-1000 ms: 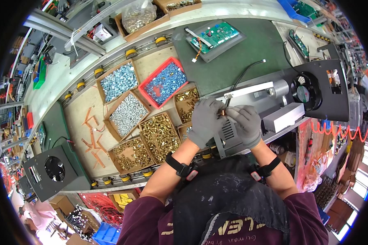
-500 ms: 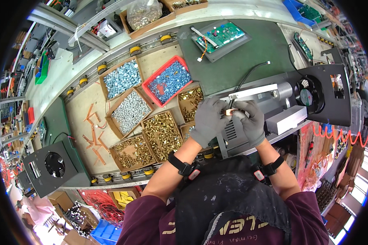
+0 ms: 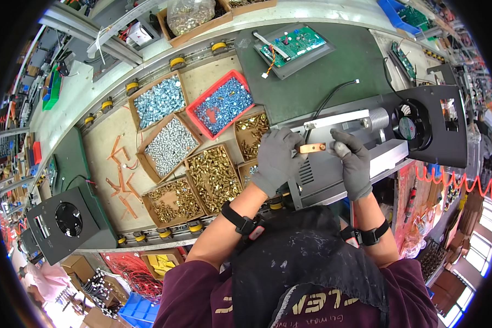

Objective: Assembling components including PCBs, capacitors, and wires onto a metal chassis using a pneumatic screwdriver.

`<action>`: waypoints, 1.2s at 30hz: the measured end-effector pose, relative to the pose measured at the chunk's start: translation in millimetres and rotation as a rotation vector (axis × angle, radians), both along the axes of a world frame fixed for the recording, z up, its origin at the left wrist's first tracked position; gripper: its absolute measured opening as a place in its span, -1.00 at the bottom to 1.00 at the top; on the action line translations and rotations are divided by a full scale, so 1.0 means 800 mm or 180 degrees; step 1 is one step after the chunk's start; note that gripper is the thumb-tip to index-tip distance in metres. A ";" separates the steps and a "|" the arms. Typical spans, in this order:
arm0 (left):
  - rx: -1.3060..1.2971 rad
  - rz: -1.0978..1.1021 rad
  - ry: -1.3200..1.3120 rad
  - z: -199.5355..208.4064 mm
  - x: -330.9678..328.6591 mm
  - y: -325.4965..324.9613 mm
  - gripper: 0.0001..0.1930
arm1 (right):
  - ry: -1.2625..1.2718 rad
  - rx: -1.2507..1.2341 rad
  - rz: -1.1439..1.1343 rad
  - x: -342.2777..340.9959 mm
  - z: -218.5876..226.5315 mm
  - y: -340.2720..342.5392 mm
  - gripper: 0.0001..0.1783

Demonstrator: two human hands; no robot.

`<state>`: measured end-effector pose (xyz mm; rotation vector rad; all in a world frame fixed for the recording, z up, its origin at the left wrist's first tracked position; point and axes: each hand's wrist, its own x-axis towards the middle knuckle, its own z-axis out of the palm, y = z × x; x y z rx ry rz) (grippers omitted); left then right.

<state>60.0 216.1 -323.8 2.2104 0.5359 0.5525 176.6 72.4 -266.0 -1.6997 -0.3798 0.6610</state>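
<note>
Workbench holds the grey unit (image 3: 339,164); above it both gloved hands, left (image 3: 276,158) and right (image 3: 352,161), pinch a copper strip (image 3: 312,147), seemingly not fastened yet.

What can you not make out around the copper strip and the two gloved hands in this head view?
- Left end of copper strip: covered by left hand fingers.
- What right hand pinches: hidden by its fingers.
- Grey unit front: behind both hands.
- Fan housing: bent, near the rim.
</note>
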 end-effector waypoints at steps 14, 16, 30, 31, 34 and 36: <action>0.0059 0.0006 -0.0051 0.001 0.001 0.000 -0.79 | -0.0674 -0.0191 0.0660 -0.017 -0.011 0.021 -0.83; 0.0007 0.0081 -0.0019 0.001 0.002 0.000 -0.79 | -0.0563 -0.0143 0.0697 -0.018 -0.010 0.020 -0.83; 0.0069 -0.0098 -0.0059 0.001 0.004 0.002 -0.79 | 0.0117 -0.0433 0.0525 -0.005 -0.006 0.025 -0.82; 0.0031 -0.0101 0.0003 0.001 0.003 0.002 -0.79 | 0.0080 -0.0451 0.0527 -0.005 -0.006 0.025 -0.82; -0.0051 -0.0049 0.0081 0.002 0.002 0.001 -0.79 | -0.0273 -0.0336 0.0635 -0.008 -0.006 0.024 -0.82; -0.0102 0.0008 0.0094 0.002 0.002 0.002 -0.79 | -0.0591 -0.0210 0.0744 -0.011 -0.005 0.025 -0.82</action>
